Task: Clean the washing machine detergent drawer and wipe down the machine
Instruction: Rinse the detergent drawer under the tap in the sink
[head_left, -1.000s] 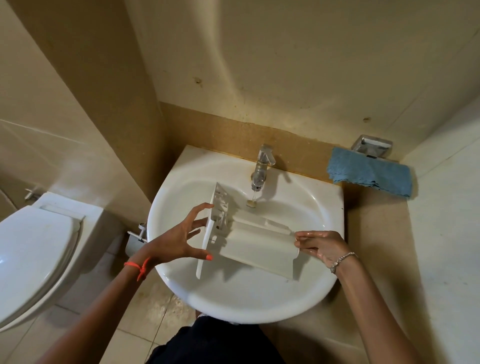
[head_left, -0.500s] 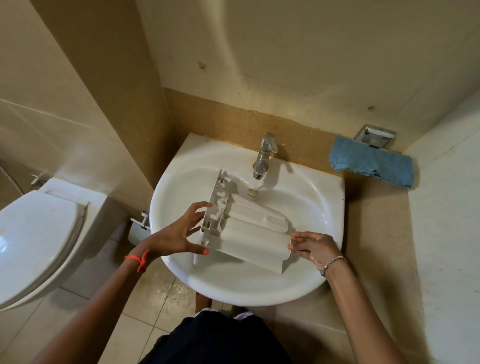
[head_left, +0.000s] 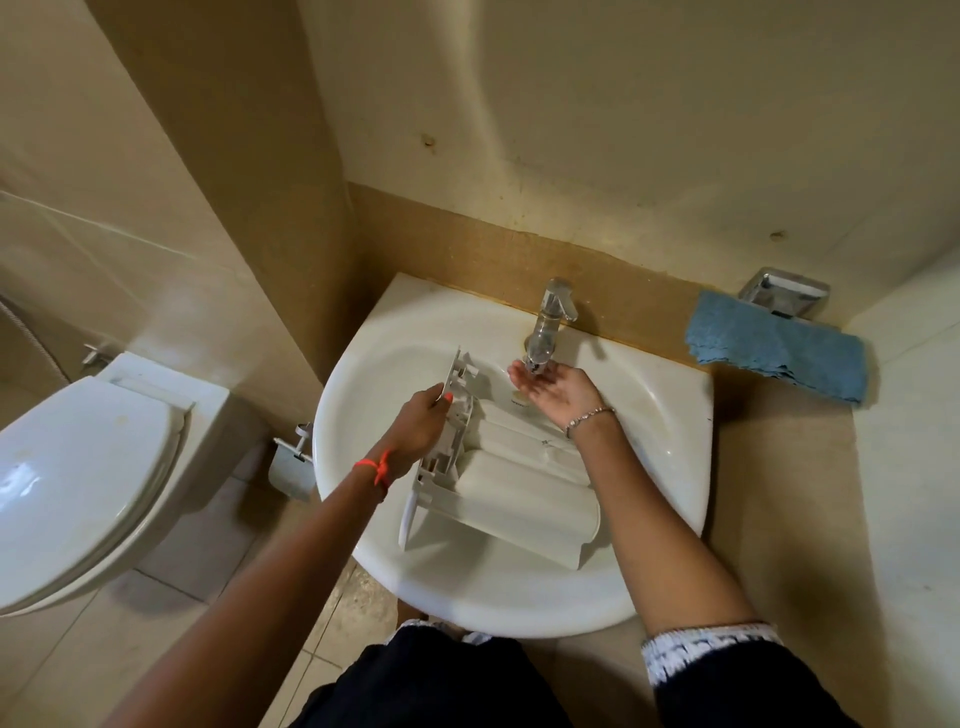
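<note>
Fingers (head_left: 441, 397) gripping ribbed white plastic drawer (head_left: 514, 488), glossy round basin (head_left: 670, 452)

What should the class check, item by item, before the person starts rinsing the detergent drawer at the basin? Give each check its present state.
1. Detergent drawer inside the sink: ok.
2. Left hand gripping the drawer's front panel: ok.
3. Right hand free and cupped under the tap: ok.
4. Water running from the tap: cannot tell, no clear stream shows.
5. Drawer under the spout: not ok, it lies beside and nearer the person.
6. Blue cloth available for wiping, on the ledge right of the sink: ok.
</note>
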